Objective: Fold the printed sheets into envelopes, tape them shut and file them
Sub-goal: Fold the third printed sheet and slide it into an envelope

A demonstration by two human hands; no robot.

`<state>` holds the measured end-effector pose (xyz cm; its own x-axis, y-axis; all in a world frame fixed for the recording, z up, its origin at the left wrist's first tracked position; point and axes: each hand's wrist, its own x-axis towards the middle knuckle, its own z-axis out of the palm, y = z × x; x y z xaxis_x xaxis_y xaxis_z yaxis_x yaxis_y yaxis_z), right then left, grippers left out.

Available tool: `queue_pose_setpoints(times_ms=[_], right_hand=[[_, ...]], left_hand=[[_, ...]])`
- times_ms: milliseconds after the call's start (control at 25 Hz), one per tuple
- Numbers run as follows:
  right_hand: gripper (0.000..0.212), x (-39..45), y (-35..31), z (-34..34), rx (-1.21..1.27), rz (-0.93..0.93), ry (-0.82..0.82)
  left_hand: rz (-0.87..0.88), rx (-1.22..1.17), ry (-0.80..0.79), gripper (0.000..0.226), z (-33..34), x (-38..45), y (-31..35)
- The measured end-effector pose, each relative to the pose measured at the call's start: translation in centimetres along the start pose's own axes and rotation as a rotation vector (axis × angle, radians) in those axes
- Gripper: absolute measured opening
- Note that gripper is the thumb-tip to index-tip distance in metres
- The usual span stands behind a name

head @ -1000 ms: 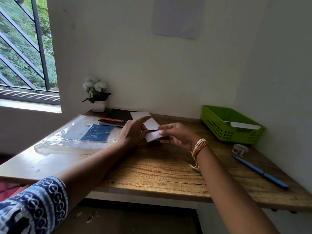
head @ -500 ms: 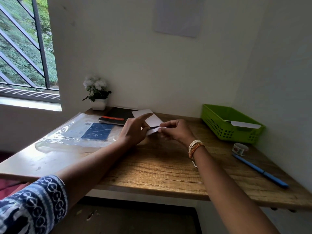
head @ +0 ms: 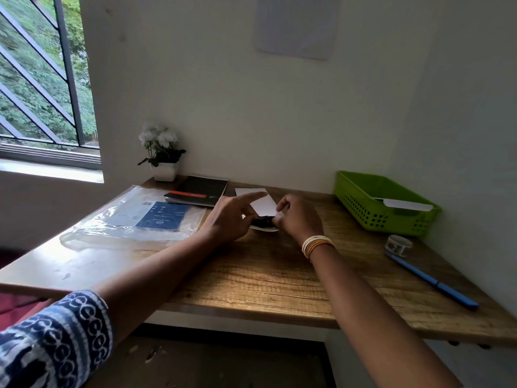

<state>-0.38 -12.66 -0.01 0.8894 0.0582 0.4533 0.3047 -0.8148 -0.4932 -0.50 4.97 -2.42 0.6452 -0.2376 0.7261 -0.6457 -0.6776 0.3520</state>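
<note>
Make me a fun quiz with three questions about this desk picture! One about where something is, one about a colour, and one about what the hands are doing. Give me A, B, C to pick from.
1. Where is the roll of tape?
A. Inside the basket
B. On the desk, between the basket and the pen
C. On the windowsill

2. What colour is the basket?
A. Green
B. Red
C. Black

3. What are the two hands doing?
A. Resting flat, apart
B. Writing with the pen
C. Working together on a small sheet of paper

Answers:
1 B: the tape sits on the desk just in front of the basket, by the tip of the blue pen.
2 A: its walls are bright green.
3 C: the left hand and right hand meet at the paper; the pen lies untouched.
</note>
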Motion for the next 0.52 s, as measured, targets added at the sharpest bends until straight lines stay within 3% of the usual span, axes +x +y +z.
queue_pose_setpoints(times_ms=[120,240,280,360,520], right_hand=[[0.029,0.5,0.4,0.0,0.084,-0.01,-0.096],[0.051,0.7,0.9,-0.9,0.19,-0.027,-0.42],[0.056,0.6,1.0,-1.0,0.181,-0.047,-0.462],[0.052,0.5,1.1,-0.8,0.163,-0.089,-0.383],[0.019,0.4,1.1,-0.7,0.072,-0.147,-0.283]], left_hand=[[-0.037,-0.001,-0.009,0.06,-0.1,0.0,-0.2],[-0.171,-0.03,-0.006,0.056,-0.6,0.1,-0.4],[-0.228,-0.05,0.001,0.053,-0.7,0.1,-0.4],[-0.309,-0.078,-0.014,0.048,-0.8,0.2,-0.4],[-0.291,-0.014,-0.146,0.037,-0.7,0.2,-0.3]])
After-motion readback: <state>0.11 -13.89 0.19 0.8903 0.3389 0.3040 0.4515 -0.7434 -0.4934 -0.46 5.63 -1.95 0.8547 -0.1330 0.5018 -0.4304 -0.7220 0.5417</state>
